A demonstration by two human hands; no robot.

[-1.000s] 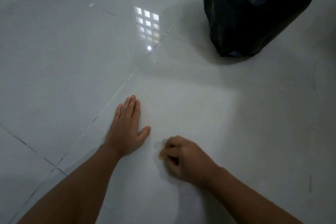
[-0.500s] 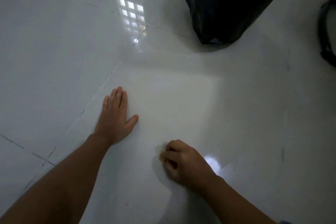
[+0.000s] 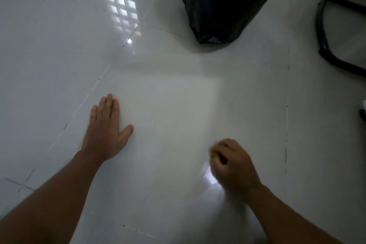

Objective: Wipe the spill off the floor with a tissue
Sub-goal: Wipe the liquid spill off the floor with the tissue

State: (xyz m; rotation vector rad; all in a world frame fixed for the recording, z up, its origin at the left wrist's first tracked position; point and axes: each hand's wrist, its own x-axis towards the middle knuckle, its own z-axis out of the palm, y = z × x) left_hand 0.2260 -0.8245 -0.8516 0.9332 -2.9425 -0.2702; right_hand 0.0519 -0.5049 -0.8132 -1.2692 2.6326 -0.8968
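My left hand [image 3: 107, 130] lies flat on the glossy white tile floor [image 3: 172, 105], palm down, fingers together and thumb spread. My right hand [image 3: 231, 166] is curled into a fist low over the floor, to the right of the left hand and blurred by motion. Its fingers close on a small wad of tissue, which the fist almost wholly hides. A bright wet-looking sheen [image 3: 208, 176] shows on the tile just left of the fist. I cannot make out a distinct spill.
A full black rubbish bag [image 3: 223, 2] stands on the floor at the far centre. A black curved frame [image 3: 324, 37] lies at the right. A small dark object [image 3: 363, 114] sits at the right edge. Dark grout lines cross the tiles.
My right fist has slid to the right, away from my left hand. The left hand stays planted flat. My view has swung right, bringing in the black frame.
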